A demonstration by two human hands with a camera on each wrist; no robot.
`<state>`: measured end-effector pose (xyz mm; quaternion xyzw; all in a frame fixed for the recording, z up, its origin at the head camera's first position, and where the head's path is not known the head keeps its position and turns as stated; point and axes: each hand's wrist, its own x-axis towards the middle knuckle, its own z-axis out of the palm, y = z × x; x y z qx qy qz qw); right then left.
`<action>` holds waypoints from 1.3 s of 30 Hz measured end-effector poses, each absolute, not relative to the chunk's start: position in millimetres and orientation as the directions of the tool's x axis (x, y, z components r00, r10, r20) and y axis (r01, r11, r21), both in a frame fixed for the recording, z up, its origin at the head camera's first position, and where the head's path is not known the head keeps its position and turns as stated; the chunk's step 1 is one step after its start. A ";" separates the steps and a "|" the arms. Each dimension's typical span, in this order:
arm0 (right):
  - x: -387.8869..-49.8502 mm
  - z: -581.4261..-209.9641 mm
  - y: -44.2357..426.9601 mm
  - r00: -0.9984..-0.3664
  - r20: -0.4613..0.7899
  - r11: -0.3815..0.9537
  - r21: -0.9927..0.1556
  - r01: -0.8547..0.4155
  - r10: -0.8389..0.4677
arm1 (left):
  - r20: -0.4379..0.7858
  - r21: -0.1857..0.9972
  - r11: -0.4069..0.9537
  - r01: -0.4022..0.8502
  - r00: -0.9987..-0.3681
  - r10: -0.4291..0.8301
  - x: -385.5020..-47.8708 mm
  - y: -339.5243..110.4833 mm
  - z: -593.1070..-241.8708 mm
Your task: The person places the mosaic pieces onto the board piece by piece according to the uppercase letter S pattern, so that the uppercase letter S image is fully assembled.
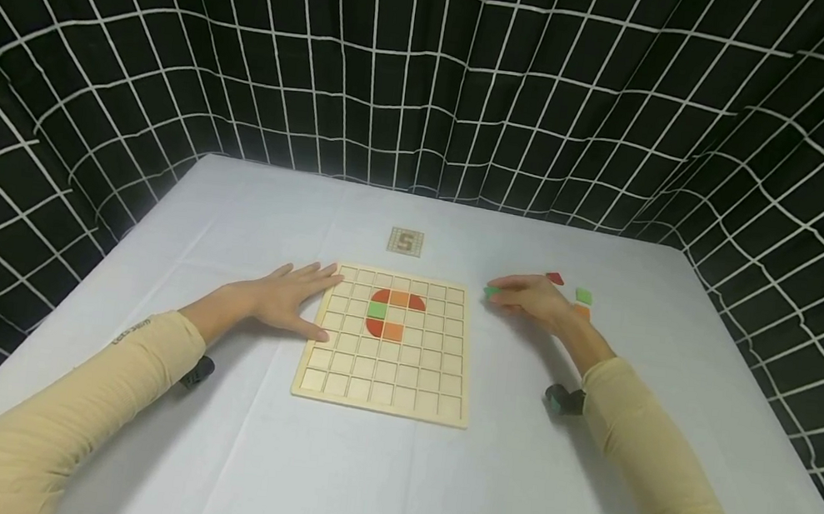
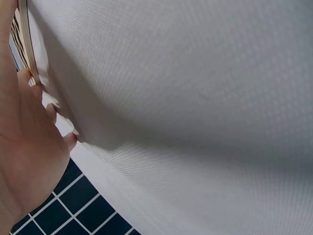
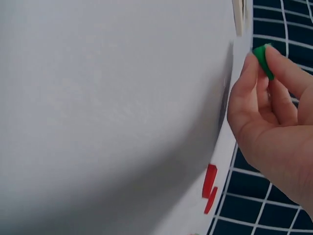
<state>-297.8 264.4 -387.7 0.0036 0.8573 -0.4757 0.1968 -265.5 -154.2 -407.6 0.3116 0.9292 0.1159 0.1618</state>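
Observation:
A pale wooden grid board (image 1: 385,371) lies on the white table. My left hand (image 1: 287,298) rests at its left side, fingers spread and fairly straight, with thumb and fingertips touching the edge. Just beyond the board's right edge, my right hand (image 1: 536,299) pinches a small green tile (image 1: 491,292) between thumb and fingers; the right wrist view shows this green tile (image 3: 263,61) held on edge. Set in the board's upper middle are a green square (image 1: 376,310), two orange squares, one of them the lower orange square (image 1: 392,333), and three rounded red pieces.
Behind the board lies a small square card (image 1: 405,242) marked like a 5. Loose pieces sit past my right hand: a red piece (image 1: 555,279), a green square (image 1: 584,295) and a partly hidden orange piece (image 1: 582,312). Black curtains with white grid lines (image 1: 415,81) surround the table.

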 end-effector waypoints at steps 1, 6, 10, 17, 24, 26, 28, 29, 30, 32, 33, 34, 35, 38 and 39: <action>-297.0 -388.1 262.8 -0.924 -0.337 0.557 -0.810 0.185 -0.182 | -0.226 0.320 0.778 0.541 -0.754 0.617 -266.2 -154.4 -408.1; -292.7 -390.2 256.0 -0.928 -0.331 0.552 -0.812 0.189 -0.170 | -0.223 0.316 0.782 0.538 -0.759 0.612 -272.5 -155.5 -415.0; -287.3 -389.0 249.7 -0.927 -0.335 0.510 -0.835 0.207 -0.172 | -0.223 0.326 0.780 0.534 -0.758 0.613 -274.6 -156.2 -417.7; -277.1 -388.0 240.7 -0.923 -0.334 0.485 -0.850 0.207 -0.190 | -0.222 0.328 0.773 0.543 -0.751 0.621 -271.0 -155.0 -413.6; -271.2 -389.2 233.6 -0.903 -0.348 0.478 -0.856 0.196 -0.251 | -0.228 0.325 0.775 0.542 -0.750 0.621 -265.3 -154.4 -407.6; -269.3 -389.1 230.9 -0.902 -0.357 0.516 -0.835 0.193 -0.241 | -0.223 0.332 0.772 0.542 -0.750 0.623 -264.5 -154.6 -407.2; -267.4 -389.4 228.1 -0.902 -0.362 0.544 -0.818 0.188 -0.234 | -0.215 0.337 0.768 0.544 -0.750 0.626 -264.4 -154.8 -407.5; -266.4 -389.6 226.7 -0.902 -0.362 0.547 -0.817 0.185 -0.236 | -0.215 0.335 0.768 0.545 -0.750 0.626 -264.6 -154.9 -407.7; -265.3 -389.5 225.4 -0.900 -0.361 0.545 -0.819 0.181 -0.243 | -0.214 0.334 0.769 0.545 -0.750 0.625 -264.7 -155.1 -407.9; -263.4 -389.5 223.4 -0.898 -0.356 0.536 -0.826 0.174 -0.258 | -0.213 0.328 0.769 0.548 -0.751 0.626 -265.1 -155.1 -408.7; -262.7 -389.4 222.4 -0.897 -0.352 0.533 -0.830 0.166 -0.269 | -0.211 0.328 0.768 0.550 -0.750 0.627 -265.2 -155.1 -408.9; -261.9 -389.1 221.7 -0.895 -0.347 0.532 -0.832 0.157 -0.279 | -0.210 0.327 0.768 0.551 -0.750 0.627 -265.1 -155.2 -408.9; -261.3 -388.9 220.7 -0.894 -0.346 0.530 -0.834 0.154 -0.284 | -0.212 0.325 0.769 0.550 -0.750 0.626 -265.2 -155.2 -408.9; -259.9 -387.8 218.3 -0.886 -0.344 0.537 -0.833 0.136 -0.310 | -0.209 0.331 0.767 0.550 -0.750 0.627 -265.1 -155.3 -408.7; -259.4 -387.5 217.3 -0.884 -0.344 0.538 -0.833 0.132 -0.317 | -0.207 0.334 0.766 0.549 -0.750 0.628 -265.1 -155.5 -408.6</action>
